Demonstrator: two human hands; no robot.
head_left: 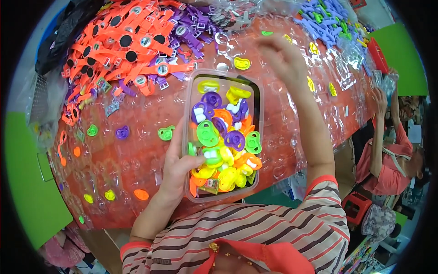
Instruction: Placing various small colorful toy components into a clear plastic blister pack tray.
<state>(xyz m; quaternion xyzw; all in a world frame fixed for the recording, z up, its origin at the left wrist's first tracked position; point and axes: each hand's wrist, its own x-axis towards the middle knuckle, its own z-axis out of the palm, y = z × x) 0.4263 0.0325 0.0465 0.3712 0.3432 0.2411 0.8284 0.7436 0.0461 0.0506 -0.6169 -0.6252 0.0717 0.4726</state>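
A clear plastic tub (pixel 194 89) rests in front of me, holding several toy pacifiers (pixel 207 133) in green, purple, orange and yellow. A small printed packet (pixel 210 185) lies among them near the tub's close end. My left hand (pixel 177 166) is closed on the tub's left wall, its thumb reaching over the rim. Past the tub's far right corner, my right hand (pixel 285 59) is raised over the table and blurred by motion. Its fingers look stretched and apart, and I see nothing in them. A yellow piece (pixel 242 63) lies to its left, within a clear plastic tray sheet.
Orange toy watches (pixel 123 41) are heaped at the far left, beside purple ones (pixel 187 29). Blue-violet pieces (pixel 319 20) pile up at the far right. Clear moulded sheets (pixel 123 160) cover the red table, with scattered pacifiers. A co-worker (pixel 385 160) works at the right.
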